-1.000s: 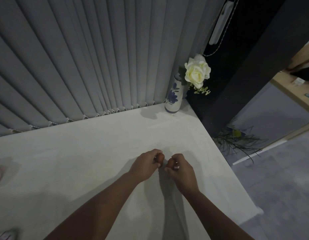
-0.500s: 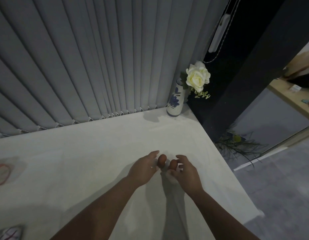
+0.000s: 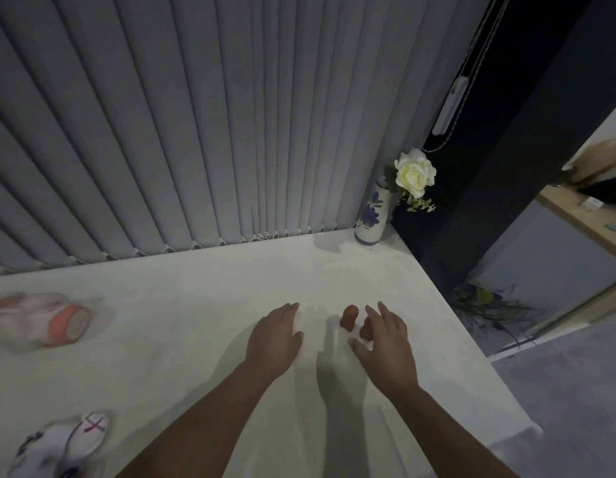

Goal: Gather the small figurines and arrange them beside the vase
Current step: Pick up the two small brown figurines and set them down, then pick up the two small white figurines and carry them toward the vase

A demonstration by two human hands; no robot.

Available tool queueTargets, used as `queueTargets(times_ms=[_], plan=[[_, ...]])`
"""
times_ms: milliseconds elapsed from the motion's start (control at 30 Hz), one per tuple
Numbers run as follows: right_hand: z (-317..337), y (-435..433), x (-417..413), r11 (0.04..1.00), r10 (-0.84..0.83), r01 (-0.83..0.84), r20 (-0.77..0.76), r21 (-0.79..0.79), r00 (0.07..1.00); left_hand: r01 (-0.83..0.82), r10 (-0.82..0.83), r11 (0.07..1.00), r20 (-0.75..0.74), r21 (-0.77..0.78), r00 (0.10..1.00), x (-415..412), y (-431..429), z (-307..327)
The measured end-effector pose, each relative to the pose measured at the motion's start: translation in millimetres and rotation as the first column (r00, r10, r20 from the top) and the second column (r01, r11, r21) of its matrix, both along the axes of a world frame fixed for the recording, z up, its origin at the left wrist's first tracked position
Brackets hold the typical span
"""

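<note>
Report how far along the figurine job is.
Done: two small brown figurines stand together on the white table. In hand: nothing; the left hand and right hand are open beside them. Left: they sit well short of the vase in the far corner, so they are not yet beside it.

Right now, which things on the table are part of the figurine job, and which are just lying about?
Job:
two small brown figurines, by the open right hand
vase with white rose

Lying about:
blurred pink-and-white item
white patterned item
</note>
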State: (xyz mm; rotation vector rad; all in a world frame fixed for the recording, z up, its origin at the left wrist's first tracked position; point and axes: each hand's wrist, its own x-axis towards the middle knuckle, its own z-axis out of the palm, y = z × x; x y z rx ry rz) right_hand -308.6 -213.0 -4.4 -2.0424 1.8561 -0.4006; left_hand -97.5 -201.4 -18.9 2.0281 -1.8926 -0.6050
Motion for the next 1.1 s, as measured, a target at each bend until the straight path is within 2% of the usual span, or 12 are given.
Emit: queueTargets(times_ms=[200,500,800,967,1100], plan=[[17,41,64,0.997,0.079,-0.078,0.059,-0.013,0.995,-0.039,0.041,0.999,0.158,-0.018,0.987,56,51,11],[18,112,190,0.962,0.258,-0.267,0.135,0.056,0.957,-0.206,0.21,0.978,0.23,-0.041,0.95,177,144,17],[14,162,297,0.894,0.397,-0.417,0.141,0.162,0.907,-0.375,0.376,0.926,0.213,-0.046,0.902,270,209,7],[5,180,342,0.86,0.382,-0.423,0.191,0.286,0.904,-0.457,0.46,0.887,0.178,-0.064,0.87,308,225,2],[-2,187,370,0.824,0.306,-0.353,0.177,0.442,0.935,-0.513,0.513,0.857,0.189,-0.057,0.837,338,233,-5]])
